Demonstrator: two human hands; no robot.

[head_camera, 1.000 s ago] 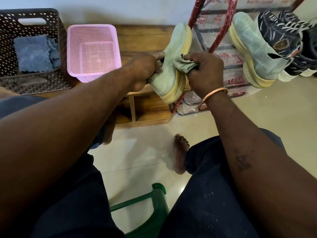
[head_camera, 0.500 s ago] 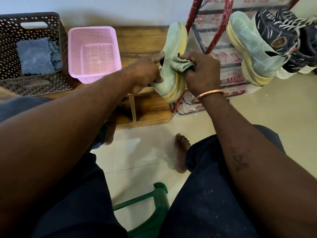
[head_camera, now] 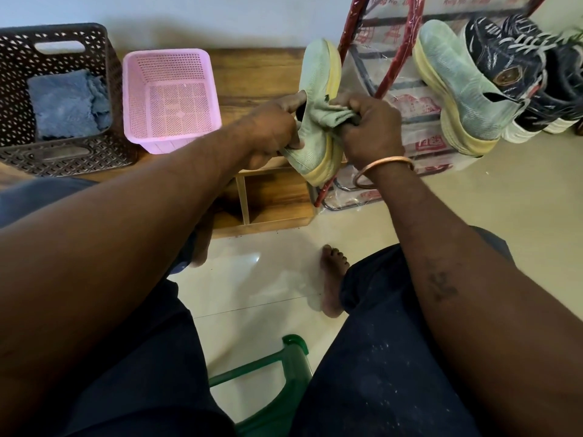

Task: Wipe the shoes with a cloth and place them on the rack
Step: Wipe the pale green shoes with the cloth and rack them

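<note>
- the pale green shoe (head_camera: 317, 89) is held up in front of the person, between both hands, with its long axis nearly upright: toe up and away, heel down toward the lap, yellow sole facing right.
- left hand (head_camera: 274, 127) grips the shoe at the collar, thumb at the opening; it carries the shoe.
- right hand (head_camera: 369, 130) is clenched round a bunched green cloth (head_camera: 336, 116), pressing it against the shoe's side near the collar.
- the rack (head_camera: 396, 58), with its red tube frame, stands just behind and to the right of the shoe, on the sole's side, so the right hand is nearer to it.
- its mate, a second green shoe (head_camera: 457, 89), sits on the rack beside dark sneakers (head_camera: 511, 64).
- judging by this, wiping is under way and placing is not yet done.
- to the left on the wooden bench (head_camera: 252, 74) are a pink basket (head_camera: 164, 53) and a brown basket (head_camera: 105, 58) holding a blue cloth (head_camera: 66, 102).
- red print on the rack's plastic wrap looks like "reg no" but is too blurred to be sure; no shoe brand is readable.
</note>
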